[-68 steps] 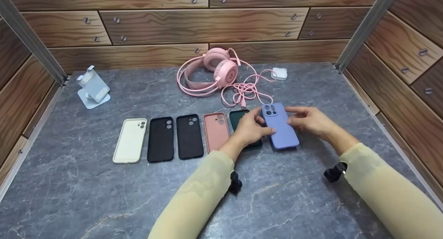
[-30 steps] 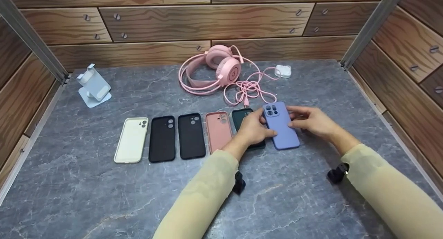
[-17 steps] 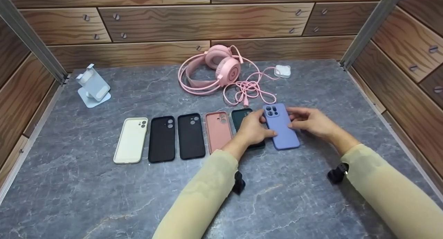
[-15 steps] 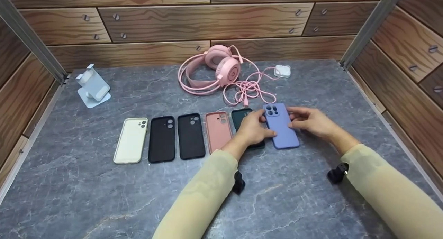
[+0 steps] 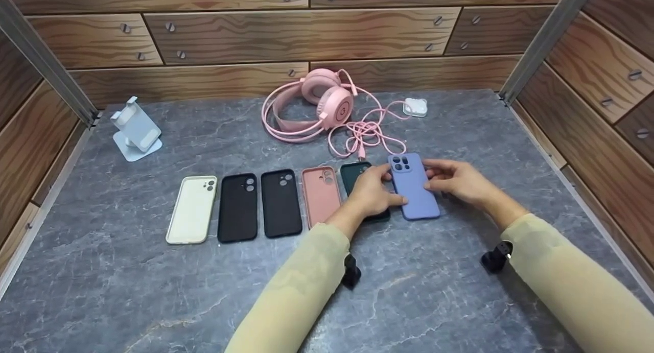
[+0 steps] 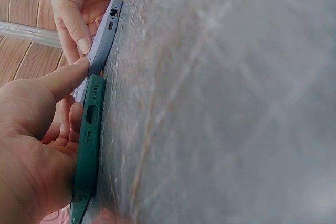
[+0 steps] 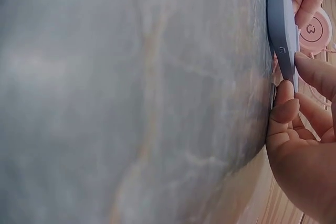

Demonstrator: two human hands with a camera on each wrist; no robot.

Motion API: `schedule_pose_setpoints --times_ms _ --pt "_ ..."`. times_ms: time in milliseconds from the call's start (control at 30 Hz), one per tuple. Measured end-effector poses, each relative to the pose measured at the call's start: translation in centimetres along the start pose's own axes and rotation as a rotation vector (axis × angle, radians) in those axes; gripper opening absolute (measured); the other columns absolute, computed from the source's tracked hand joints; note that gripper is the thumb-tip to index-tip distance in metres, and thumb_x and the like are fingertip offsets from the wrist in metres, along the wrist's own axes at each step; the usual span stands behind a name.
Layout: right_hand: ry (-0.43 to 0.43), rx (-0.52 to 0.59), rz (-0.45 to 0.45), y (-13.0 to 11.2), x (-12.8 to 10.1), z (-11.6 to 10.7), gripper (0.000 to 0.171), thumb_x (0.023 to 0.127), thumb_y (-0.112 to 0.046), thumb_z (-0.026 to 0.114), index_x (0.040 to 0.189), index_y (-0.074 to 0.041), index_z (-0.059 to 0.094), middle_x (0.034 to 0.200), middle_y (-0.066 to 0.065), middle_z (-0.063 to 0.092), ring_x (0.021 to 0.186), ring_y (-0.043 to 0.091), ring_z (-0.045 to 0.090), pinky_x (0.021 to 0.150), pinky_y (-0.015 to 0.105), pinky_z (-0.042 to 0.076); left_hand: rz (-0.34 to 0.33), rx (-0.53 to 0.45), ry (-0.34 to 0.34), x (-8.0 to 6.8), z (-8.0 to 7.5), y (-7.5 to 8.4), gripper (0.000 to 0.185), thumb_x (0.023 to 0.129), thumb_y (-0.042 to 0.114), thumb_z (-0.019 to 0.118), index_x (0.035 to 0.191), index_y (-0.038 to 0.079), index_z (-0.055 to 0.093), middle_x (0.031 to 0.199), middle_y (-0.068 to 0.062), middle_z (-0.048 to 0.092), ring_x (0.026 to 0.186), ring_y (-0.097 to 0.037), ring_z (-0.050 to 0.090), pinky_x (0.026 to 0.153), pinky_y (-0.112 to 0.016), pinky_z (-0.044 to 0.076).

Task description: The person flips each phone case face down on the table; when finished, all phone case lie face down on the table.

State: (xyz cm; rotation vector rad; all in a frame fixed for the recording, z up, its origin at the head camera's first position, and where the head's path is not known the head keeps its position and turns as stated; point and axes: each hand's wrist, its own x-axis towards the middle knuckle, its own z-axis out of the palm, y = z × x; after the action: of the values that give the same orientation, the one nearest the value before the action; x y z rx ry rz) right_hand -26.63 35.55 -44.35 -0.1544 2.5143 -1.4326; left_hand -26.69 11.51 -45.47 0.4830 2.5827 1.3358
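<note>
Pinched between left hand and right hand: phone, long axis near-far, right of cases.

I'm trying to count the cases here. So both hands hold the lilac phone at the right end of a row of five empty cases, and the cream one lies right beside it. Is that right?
Not quite. The case right beside the lilac phone is the dark green case, as the head view shows; the cream case lies at the row's far left end. The rest holds: left hand and right hand both hold the phone.
</note>
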Motion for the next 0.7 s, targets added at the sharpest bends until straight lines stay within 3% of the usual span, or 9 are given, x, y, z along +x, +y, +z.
schedule_pose_setpoints --times_ms 433,700 --pt "-0.006 0.030 -0.001 0.17 0.15 0.19 0.068 0.085 -0.014 0.076 0.144 -0.003 0.045 0.127 0.020 0.055 0.100 0.016 0.059 0.076 0.024 0.052 -0.006 -0.001 0.005 -0.03 0.20 -0.27 0.087 0.071 0.031 0.088 0.144 0.007 0.047 0.118 -0.001 0.061 0.103 -0.012 0.053 0.096 -0.026 0.042" --pt "-0.009 0.069 -0.043 0.17 0.06 0.12 0.066 0.085 -0.008 0.075 0.143 0.002 0.045 0.126 0.025 0.054 0.096 0.014 0.059 0.079 0.021 0.052 0.008 0.009 0.012 -0.05 0.20 -0.03 0.087 0.071 0.031 0.088 0.143 0.006 0.047 0.117 -0.002 0.060 0.106 -0.013 0.054 0.097 -0.027 0.042"
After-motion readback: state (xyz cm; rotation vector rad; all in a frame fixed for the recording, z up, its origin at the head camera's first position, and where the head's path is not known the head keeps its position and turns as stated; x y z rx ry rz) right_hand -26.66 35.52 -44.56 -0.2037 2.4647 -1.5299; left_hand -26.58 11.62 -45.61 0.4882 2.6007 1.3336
